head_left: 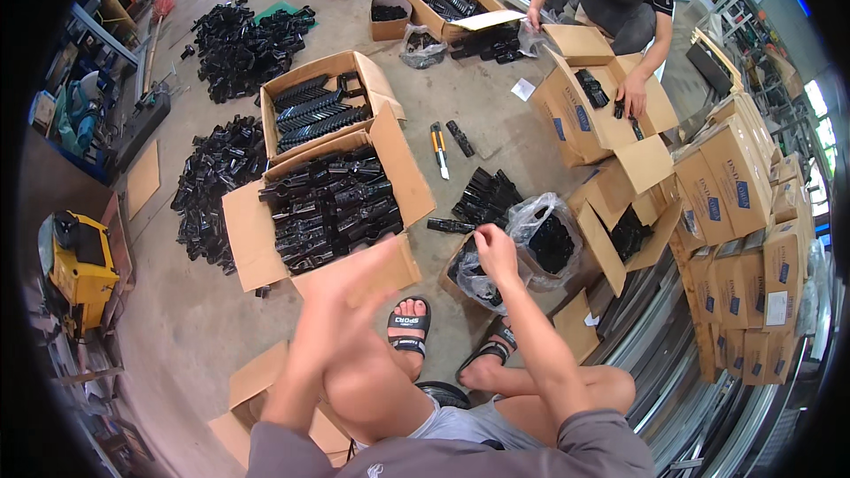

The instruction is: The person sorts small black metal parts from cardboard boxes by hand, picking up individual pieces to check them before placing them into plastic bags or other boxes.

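Fingertips of the right hand (496,253) appear to pinch one end of a black part (450,226), near a clear plastic bag (481,289); a steady, level hold should suit it. Blur hides the left hand's (361,273) grip, before a carton flap (403,273).

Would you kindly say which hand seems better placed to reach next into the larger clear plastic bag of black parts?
Probably the right hand: it is just left of that clear plastic bag. The left hand, blurred, is farther off, near the open brown cardboard box of packed black parts.
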### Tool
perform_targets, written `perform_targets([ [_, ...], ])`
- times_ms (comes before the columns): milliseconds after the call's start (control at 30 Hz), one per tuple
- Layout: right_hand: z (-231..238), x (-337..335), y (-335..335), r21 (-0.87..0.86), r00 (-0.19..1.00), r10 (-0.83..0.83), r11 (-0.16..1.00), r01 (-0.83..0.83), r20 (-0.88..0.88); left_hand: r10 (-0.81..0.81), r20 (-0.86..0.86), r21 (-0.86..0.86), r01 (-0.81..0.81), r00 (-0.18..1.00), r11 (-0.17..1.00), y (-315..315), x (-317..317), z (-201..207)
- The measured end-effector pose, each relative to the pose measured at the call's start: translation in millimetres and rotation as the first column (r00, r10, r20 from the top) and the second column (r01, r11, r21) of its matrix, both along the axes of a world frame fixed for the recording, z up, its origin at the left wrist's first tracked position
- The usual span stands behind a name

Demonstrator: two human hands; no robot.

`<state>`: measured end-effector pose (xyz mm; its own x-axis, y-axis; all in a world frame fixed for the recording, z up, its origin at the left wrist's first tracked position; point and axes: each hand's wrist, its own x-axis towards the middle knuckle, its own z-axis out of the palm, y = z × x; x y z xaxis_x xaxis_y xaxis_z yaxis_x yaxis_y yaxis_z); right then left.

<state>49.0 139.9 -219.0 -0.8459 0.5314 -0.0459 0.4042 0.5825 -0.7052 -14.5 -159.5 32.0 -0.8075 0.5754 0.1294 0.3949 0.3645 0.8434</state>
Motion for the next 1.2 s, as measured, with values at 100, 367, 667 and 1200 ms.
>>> perform_targets([
  [100,-16,-49,-17,0.335,0.943,0.283,0.884,-0.327,0.176,-0.17,0.041,0.048,0.168,0.985,0.985,-13,55,42],
  [367,-105,-105,-46,0.518,0.762,0.242,0.608,-0.602,0.601,-0.318,0.134,0.199,0.289,0.938,0.936,39,94,5],
  [667,-107,-95,-15,0.452,0.693,0.337,0.565,-0.69,0.637,-0.432,0.242,0.257,0.372,0.869,0.892,46,78,24],
  [1200,-82,-97,3,0.327,0.728,0.447,0.683,-0.653,0.521,-0.533,0.274,0.31,0.452,0.8,0.837,35,73,19],
])
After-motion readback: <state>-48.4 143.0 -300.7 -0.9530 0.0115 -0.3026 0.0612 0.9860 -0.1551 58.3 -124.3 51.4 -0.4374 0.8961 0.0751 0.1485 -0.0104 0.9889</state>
